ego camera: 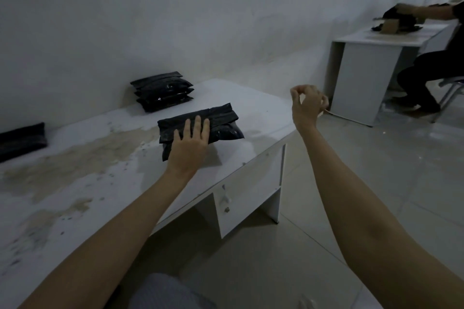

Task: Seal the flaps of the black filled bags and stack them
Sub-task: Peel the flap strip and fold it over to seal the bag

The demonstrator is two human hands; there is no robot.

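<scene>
Fingers point(198, 125) flat on bag point(226, 120); stack point(162, 91) behind.

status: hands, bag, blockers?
Left hand flat on black bag, fingers straight. Right hand raised off the table, fingers curled, apparently holding nothing. Stack behind, path unobstructed.

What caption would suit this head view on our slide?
Left hand presses a black bag flat on the table; right hand lifted, stack behind.
</scene>
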